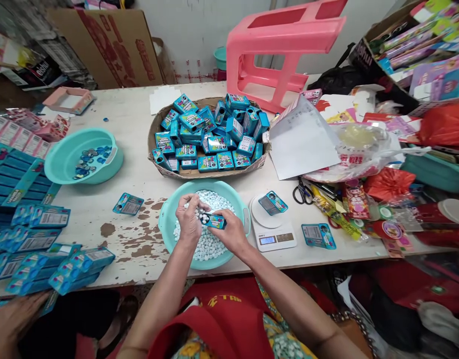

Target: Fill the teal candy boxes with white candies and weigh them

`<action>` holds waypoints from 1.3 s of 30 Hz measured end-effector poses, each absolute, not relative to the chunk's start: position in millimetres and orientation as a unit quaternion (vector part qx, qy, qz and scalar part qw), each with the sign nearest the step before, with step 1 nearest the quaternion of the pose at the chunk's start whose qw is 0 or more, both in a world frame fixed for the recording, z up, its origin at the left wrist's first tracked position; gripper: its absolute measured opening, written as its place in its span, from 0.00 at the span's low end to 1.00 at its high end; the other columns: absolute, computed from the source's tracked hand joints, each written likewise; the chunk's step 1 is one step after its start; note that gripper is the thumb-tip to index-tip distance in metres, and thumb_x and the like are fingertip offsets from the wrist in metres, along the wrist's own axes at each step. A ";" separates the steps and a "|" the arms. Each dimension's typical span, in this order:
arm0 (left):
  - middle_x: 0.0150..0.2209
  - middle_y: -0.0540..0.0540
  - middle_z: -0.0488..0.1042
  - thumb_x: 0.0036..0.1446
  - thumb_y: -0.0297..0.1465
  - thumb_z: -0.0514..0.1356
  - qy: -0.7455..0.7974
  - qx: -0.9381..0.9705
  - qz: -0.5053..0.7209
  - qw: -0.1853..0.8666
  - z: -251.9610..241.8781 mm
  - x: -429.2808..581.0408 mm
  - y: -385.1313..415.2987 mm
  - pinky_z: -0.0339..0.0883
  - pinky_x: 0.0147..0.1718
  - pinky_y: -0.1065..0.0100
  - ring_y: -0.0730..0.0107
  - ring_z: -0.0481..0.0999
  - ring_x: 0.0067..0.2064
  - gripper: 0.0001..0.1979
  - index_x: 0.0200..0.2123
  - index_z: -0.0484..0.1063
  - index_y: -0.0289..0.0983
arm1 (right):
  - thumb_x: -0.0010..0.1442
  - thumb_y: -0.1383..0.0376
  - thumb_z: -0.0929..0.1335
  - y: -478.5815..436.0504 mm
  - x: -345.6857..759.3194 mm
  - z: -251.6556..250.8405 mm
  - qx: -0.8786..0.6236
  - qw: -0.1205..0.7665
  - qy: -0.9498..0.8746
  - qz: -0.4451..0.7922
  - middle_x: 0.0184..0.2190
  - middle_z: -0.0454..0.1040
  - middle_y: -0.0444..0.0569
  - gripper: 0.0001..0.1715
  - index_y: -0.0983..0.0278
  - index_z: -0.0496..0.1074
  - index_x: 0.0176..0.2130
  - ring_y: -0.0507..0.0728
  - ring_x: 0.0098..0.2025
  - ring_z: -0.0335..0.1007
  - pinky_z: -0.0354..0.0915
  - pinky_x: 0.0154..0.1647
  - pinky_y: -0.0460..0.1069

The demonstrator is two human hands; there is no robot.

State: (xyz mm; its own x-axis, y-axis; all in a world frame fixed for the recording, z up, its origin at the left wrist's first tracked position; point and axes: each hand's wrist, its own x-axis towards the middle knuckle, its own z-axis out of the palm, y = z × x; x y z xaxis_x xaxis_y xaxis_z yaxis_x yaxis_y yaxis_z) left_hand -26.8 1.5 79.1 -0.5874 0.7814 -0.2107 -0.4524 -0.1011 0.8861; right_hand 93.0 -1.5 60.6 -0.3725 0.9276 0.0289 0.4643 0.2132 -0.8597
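Over a turquoise basin [165, 234] of small white candies [214, 244], my two hands work close together. My right hand [231, 232] is closed round a small blue candy box [216, 221], which lies on its side with one end toward my other hand. At that end, my left hand [190, 217] has its fingers curled and pinched on some white candies. A shallow cardboard tray [192, 174] behind the basin is heaped with similar blue boxes [192, 120]. To the right, a blue pack [273, 203] rests on a digital scale [276, 239].
Flat blue packs lie left [128, 204] and right [319, 236]. A second basin [57, 159] holds round pieces. Stacked blue cartons [38, 219] line the left edge, near another person's hand [16, 319]. Scissors [302, 192], a pink stool [244, 55] and bags crowd the right.
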 end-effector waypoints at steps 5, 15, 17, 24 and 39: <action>0.22 0.54 0.66 0.52 0.35 0.62 0.515 0.189 0.720 0.424 76.2 -27.2 2.9 0.66 0.33 0.70 0.75 0.70 0.25 0.09 0.29 0.65 0.36 | 0.47 0.68 0.71 3.5 92.5 59.3 -0.481 0.284 -0.723 0.407 0.37 0.73 0.46 0.17 0.60 0.72 0.40 0.58 0.41 0.70 0.65 0.43 0.51; 0.19 0.52 0.65 0.55 0.39 0.59 0.518 0.190 0.711 0.435 79.6 -23.6 3.6 0.64 0.29 0.71 0.74 0.70 0.24 0.14 0.24 0.65 0.36 | 0.47 0.68 0.73 8.0 90.1 54.4 -0.470 0.309 -0.713 0.419 0.37 0.73 0.46 0.18 0.60 0.73 0.40 0.58 0.42 0.69 0.64 0.43 0.52; 0.20 0.51 0.66 0.56 0.40 0.58 0.496 0.195 0.700 0.475 84.5 -23.6 1.7 0.66 0.30 0.69 0.72 0.71 0.25 0.13 0.26 0.66 0.36 | 0.46 0.68 0.73 8.7 90.7 52.2 -0.467 0.311 -0.709 0.427 0.37 0.73 0.46 0.20 0.60 0.73 0.41 0.58 0.42 0.69 0.64 0.44 0.52; 0.30 0.45 0.72 0.59 0.42 0.52 0.639 0.327 0.592 0.365 58.7 -62.1 -6.2 0.65 0.44 0.58 0.61 0.73 0.38 0.14 0.31 0.68 0.38 | 0.47 0.63 0.75 9.3 108.4 61.3 -0.445 0.336 -0.675 0.483 0.39 0.74 0.46 0.19 0.59 0.73 0.41 0.58 0.43 0.70 0.64 0.46 0.52; 0.37 0.43 0.72 0.55 0.37 0.57 0.743 0.586 0.163 0.280 -20.8 -31.1 -40.6 0.62 0.36 0.63 0.58 0.70 0.41 0.09 0.38 0.72 0.42 | 0.51 0.59 0.73 12.5 128.2 60.9 -0.480 0.343 -0.689 0.422 0.40 0.74 0.48 0.18 0.60 0.72 0.43 0.59 0.44 0.70 0.65 0.46 0.53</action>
State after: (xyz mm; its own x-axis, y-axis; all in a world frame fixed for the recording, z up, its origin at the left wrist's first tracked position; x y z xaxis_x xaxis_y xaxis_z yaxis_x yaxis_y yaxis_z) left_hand -31.1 -40.6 -20.8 -0.1570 0.9617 -0.2246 0.7791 0.2604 0.5702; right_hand 128.2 12.5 60.9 -0.3040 0.9502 0.0679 0.3719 0.1840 -0.9099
